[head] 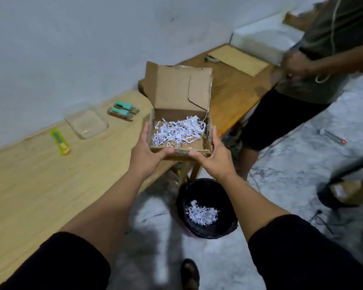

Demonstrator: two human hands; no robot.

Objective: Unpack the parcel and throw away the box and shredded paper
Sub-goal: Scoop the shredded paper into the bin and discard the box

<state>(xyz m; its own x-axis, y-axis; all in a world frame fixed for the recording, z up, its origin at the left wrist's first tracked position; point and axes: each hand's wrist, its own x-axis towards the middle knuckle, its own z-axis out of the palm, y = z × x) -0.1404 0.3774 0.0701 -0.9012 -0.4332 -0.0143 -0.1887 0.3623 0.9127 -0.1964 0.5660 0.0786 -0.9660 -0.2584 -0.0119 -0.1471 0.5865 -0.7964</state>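
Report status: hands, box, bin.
Left hand and right hand grip open box. Shredded paper inside. Bin below on floor, some shreds in it. Path clear.

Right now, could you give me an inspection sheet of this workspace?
Surface: light wooden table; darker wooden bench behind.
Job's things: open cardboard box held above the floor, shredded paper inside; black bin below, already holding shreds.
Clutter: yellow-green cutter, clear plastic tray, two green packaged items on the table.
Grip: left hand and right hand hold the box's near corners.
Cables: thin cords on the floor.
Surroundings: second person standing right; white wall.
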